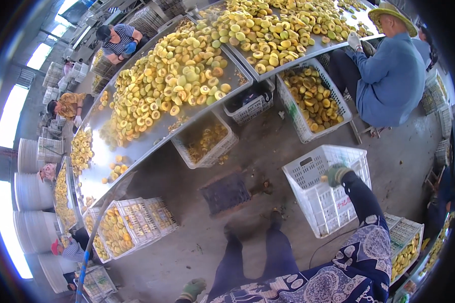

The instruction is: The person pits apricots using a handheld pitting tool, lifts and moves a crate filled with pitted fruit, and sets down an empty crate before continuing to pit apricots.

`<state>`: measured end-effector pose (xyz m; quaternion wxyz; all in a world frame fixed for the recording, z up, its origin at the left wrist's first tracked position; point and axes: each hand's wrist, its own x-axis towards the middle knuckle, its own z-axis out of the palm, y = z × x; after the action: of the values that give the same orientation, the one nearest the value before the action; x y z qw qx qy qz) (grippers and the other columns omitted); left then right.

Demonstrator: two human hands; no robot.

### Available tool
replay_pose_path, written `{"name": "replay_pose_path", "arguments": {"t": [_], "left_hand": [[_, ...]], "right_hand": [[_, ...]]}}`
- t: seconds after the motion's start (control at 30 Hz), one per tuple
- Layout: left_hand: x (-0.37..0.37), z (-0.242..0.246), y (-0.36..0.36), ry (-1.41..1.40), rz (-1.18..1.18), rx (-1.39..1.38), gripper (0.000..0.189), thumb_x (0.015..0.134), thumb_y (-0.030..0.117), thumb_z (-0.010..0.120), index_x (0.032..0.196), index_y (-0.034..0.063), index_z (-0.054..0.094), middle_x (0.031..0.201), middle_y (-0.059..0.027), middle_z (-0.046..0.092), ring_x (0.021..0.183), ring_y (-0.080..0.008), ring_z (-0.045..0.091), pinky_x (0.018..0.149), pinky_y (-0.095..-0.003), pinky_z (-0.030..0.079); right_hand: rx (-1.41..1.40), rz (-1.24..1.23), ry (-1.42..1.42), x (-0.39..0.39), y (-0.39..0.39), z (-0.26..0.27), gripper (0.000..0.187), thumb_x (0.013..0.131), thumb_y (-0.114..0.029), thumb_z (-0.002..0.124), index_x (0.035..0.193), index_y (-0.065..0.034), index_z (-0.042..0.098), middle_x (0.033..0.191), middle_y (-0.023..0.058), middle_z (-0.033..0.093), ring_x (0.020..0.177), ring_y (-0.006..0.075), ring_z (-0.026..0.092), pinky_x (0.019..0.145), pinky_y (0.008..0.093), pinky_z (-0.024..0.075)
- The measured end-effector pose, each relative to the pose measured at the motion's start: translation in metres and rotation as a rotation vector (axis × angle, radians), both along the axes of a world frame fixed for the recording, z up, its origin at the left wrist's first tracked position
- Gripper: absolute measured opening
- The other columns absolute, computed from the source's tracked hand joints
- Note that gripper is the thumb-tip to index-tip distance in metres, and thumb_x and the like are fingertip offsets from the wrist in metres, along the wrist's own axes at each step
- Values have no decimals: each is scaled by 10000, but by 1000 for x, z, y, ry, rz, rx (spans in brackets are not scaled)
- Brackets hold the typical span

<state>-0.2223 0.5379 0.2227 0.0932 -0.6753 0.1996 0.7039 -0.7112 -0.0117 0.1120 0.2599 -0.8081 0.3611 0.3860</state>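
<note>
My right hand (335, 175), in a green work glove with a pale cuff, is at the top of a white plastic crate (330, 208). Whether its fingers grip the rim is hidden. A small orange-yellow patch shows at the fingertips, too small to identify. Slotted walls and red writing mark this crate, and no fruit shows inside. Low in the picture, my left hand (193, 288) wears a similar green glove. It hangs beside my leg, and its fingers are not clear. Ahead stands a metal table (151, 142) heaped with halved yellow stone fruit (174, 79).
Under the table edge are a crate of scraps (212, 151) and a crate of fruit halves (314, 102). Filled crates (136, 227) stand at left. A dark mat (225, 193) lies before my feet. A person in a straw hat (386, 75) sits at right; several others work beyond.
</note>
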Motion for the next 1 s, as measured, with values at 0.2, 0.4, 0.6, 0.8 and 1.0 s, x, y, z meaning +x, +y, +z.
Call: {"name": "replay_pose_path", "arguments": {"t": [0.2,0.4,0.6,0.8,1.0], "left_hand": [[12,-59,55,-98,227,-510,338,854,108,536,1179,16,554,1106,-129,626,1029,-218,615,802,-289,502],[-48,-10,-75,-172,581,-461,290,912,138,554,1157,-15,584,956,-75,664,847,-137,617,733,-230,477],[-92,16,-110,247,739,-587,455,931,356,525,1223,7,539,1039,-49,627,882,-129,595,767,-256,487],[-94,93,-131,713,1676,-430,646,926,527,397,1346,36,401,1311,-145,490,1164,-334,493,988,-471,412],[-59,115,-66,200,1719,-689,655,879,579,427,1372,148,408,1289,-101,532,1084,-329,567,779,-515,531]], "right_hand": [[99,-49,-47,17,53,98,337,830,-387,545,944,-103,687,908,162,665,890,336,625,800,404,474],[114,-137,-222,62,56,224,243,750,-257,647,945,-121,696,852,120,678,801,277,643,704,358,485],[361,-197,-719,151,52,278,156,716,-128,732,847,-70,669,785,55,693,703,154,638,663,295,501],[524,-138,-767,264,77,291,297,702,-128,716,989,-55,688,889,113,698,837,187,656,743,315,519],[624,34,-787,375,112,317,280,715,-138,686,990,-89,678,839,65,686,799,169,653,741,286,505]]}}
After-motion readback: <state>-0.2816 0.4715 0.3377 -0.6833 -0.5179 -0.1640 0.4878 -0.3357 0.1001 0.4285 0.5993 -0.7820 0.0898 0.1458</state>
